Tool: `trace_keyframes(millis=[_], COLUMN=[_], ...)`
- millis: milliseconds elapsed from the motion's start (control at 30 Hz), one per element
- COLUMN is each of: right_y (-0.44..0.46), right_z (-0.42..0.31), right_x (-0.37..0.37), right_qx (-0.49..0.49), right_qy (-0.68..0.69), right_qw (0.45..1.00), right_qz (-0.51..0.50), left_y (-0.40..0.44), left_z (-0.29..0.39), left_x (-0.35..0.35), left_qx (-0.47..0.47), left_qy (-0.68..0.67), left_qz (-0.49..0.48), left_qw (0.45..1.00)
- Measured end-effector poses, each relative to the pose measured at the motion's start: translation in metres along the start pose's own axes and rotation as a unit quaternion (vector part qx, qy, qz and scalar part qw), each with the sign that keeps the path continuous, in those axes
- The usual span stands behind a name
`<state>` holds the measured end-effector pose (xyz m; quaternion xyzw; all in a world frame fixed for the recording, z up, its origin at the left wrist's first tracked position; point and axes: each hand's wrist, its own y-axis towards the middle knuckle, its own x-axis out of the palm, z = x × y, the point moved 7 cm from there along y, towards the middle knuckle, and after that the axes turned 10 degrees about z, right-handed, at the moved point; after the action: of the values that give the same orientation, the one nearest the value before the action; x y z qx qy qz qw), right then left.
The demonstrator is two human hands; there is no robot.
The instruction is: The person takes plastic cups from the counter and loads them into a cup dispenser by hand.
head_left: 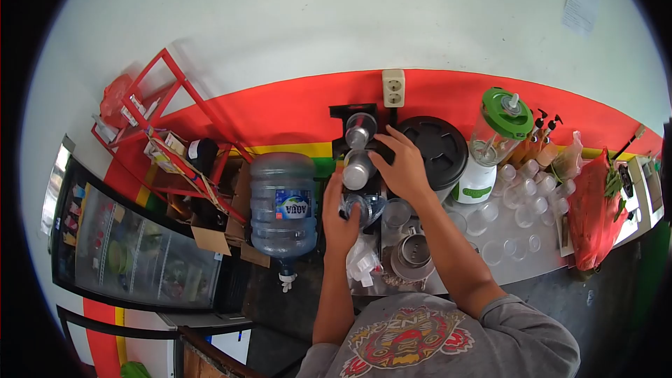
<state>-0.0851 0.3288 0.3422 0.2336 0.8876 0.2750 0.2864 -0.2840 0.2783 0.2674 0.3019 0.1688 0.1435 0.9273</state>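
Both of my hands are raised around a silver metal cylinder (358, 170) at the middle of the head view. My left hand (339, 224) is at its lower left, fingers stretched up and thumb apart, with a clear plastic container (365, 208) just behind the thumb. My right hand (402, 164) reaches in from the right, fingers extended and spread, their tips at the cylinder's edge. Whether they press on it I cannot tell. A second shiny cylinder (360, 130) sits just above, against a black stand (343, 113) by the wall.
A large blue water bottle (283, 199) stands left, a black-lidded bin (434, 150) right. Further right are a green-lidded blender (483, 157), several clear cups (523, 217) and a red plastic bag (595, 213). A metal pot (413, 252) is close to my body.
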Motion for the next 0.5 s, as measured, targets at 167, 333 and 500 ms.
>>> trace_keyframes(millis=[167,333,500], right_y=[-0.032,-0.055,-0.081], right_z=[0.037,0.085,0.136], right_x=[-0.105,-0.207,-0.289], right_qx=[0.056,0.127,0.183], right_qy=[0.025,0.010,-0.021], right_qw=[0.998,0.992,0.983], right_qz=[-0.004,0.020,0.026], left_y=[-0.013,-0.037,-0.067], left_z=[0.032,0.093,0.157], left_x=[-0.015,-0.002,0.081], left_qx=[-0.041,-0.027,-0.001], left_qy=[-0.001,0.033,-0.055], left_qz=[0.074,0.201,0.155], left_qw=[0.996,0.979,0.986])
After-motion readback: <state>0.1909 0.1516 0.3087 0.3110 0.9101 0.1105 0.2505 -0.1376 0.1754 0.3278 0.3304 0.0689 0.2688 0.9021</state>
